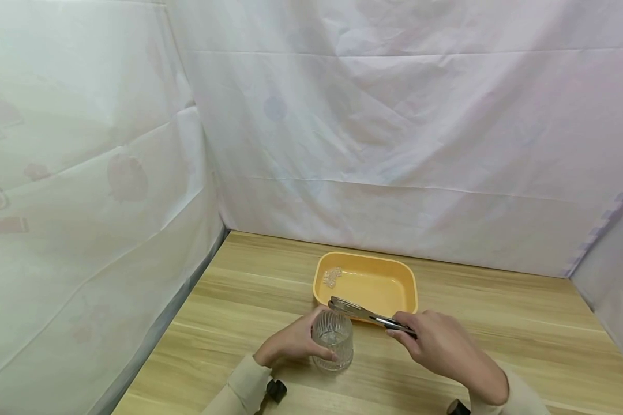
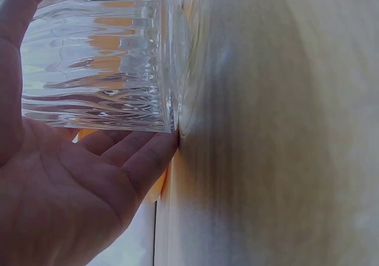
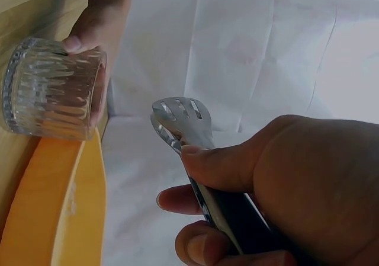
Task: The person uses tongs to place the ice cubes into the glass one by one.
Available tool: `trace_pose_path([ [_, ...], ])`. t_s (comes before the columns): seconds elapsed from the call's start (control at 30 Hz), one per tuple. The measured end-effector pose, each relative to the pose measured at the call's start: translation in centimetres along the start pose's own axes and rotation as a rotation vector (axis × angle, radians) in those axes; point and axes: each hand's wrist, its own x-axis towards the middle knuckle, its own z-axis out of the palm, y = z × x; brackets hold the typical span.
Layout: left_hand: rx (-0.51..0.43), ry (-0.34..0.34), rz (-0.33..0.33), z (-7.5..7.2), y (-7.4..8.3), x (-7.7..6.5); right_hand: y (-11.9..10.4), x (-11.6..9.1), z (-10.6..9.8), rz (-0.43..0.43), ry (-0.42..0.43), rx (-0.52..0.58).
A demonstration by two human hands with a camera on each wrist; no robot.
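A ribbed clear drinking glass (image 1: 337,346) stands upright on the wooden table. My left hand (image 1: 296,339) holds it from the left side, thumb in front and fingers behind. In the left wrist view, the palm lies beside the glass (image 2: 100,70). My right hand (image 1: 438,346) grips metal tongs (image 1: 360,312) with dark handles, their slotted heads near the far side of the glass rim and close to the tray's front edge. In the right wrist view, the heads of the tongs (image 3: 183,118) are close together, and I see nothing between them. Whether the glass contains anything is hard to tell.
Just behind the glass sits a yellow rectangular tray (image 1: 379,265). Several small clear cubes (image 1: 332,276) lie in its left end. White cloth (image 1: 394,144) hangs behind the table (image 1: 259,271) and along its left and right sides.
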Motion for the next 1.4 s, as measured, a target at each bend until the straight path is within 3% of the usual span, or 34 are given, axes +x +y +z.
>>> trace_pose_path([
  [0.3,0.022,0.023,-0.053,0.12,0.26,-0.15,-0.05,-0.06,0.42,-0.042,0.009,-0.022],
  [1.0,-0.01,0.006,-0.035,-0.02,0.26,-0.04,-0.12,0.22,0.78,-0.071,-0.035,0.013],
  [1.4,-0.046,-0.02,0.038,-0.08,0.29,-0.03,-0.17,0.19,1.02,-0.065,-0.035,-0.003],
])
